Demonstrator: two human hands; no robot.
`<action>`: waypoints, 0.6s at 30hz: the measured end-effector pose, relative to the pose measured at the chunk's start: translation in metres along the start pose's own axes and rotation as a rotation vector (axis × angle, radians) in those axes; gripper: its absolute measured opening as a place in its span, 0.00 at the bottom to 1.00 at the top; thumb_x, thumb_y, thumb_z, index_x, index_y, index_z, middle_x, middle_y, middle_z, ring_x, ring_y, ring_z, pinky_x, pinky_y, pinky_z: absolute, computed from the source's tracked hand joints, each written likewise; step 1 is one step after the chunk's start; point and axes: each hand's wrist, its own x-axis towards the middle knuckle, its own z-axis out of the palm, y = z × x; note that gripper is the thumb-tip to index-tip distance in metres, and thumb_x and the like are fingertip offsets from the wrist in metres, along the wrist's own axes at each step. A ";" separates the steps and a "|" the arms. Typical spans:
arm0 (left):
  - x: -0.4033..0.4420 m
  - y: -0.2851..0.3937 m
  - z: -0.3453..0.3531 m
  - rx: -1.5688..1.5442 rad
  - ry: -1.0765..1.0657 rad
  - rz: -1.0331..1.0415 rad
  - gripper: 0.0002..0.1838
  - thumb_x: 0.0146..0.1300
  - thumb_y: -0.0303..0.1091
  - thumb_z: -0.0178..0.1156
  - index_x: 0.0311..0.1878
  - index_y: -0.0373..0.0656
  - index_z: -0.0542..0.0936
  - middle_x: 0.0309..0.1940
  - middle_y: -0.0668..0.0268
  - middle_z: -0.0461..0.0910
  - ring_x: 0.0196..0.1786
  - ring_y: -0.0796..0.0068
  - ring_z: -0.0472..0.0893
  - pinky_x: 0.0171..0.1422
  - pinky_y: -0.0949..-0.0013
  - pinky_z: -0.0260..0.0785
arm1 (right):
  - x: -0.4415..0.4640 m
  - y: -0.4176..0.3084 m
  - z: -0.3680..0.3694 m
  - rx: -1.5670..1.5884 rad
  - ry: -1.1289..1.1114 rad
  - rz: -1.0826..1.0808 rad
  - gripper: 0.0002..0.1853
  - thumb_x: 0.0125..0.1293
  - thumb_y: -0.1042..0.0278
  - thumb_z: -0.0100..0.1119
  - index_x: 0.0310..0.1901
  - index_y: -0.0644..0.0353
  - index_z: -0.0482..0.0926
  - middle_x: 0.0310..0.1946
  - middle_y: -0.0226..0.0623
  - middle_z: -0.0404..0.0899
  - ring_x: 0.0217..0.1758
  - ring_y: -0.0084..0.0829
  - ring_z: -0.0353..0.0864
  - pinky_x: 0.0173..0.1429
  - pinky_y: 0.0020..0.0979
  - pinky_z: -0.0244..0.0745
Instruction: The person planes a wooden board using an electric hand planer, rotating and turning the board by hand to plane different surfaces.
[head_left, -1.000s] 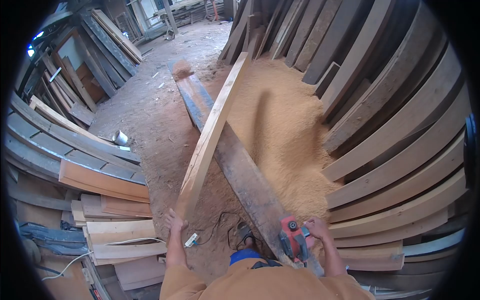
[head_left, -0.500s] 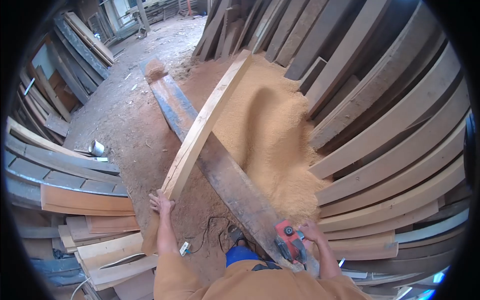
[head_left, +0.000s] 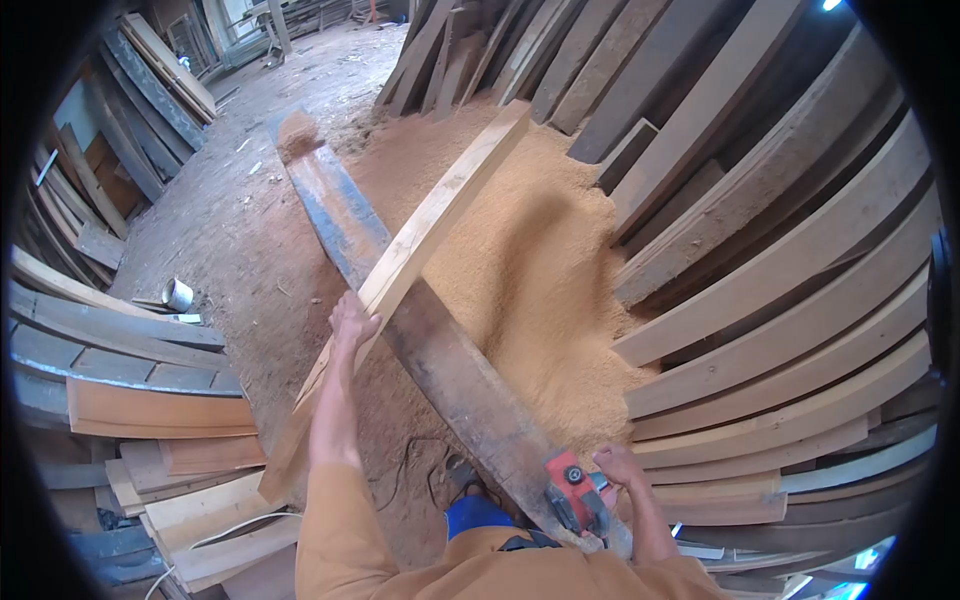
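A long pale wooden beam lies slantwise across a dark, worn bench plank. My left hand is on the beam just left of where it crosses the plank, its fingers closed over the beam's edge. On the near end of the plank rests a red power planer. My right hand is at the planer's right side, with its fingers curled; what exactly they grip is too small to make out.
Sawdust is heaped right of the plank. Boards lean along the right side, and stacked boards line the left. A small bucket stands on the floor. A cable lies near my foot.
My left hand has moved from the beam's near end up along it towards the plank. The beam's near end now reaches further left and closer to me. The planer stays on the plank.
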 end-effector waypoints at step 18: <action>0.053 0.088 0.047 -0.002 0.078 0.027 0.42 0.49 0.41 0.75 0.71 0.50 0.73 0.66 0.54 0.78 0.70 0.48 0.74 0.77 0.46 0.61 | 0.002 0.063 0.004 -0.024 0.039 0.010 0.25 0.66 0.45 0.59 0.46 0.63 0.86 0.45 0.54 0.86 0.51 0.52 0.85 0.55 0.47 0.78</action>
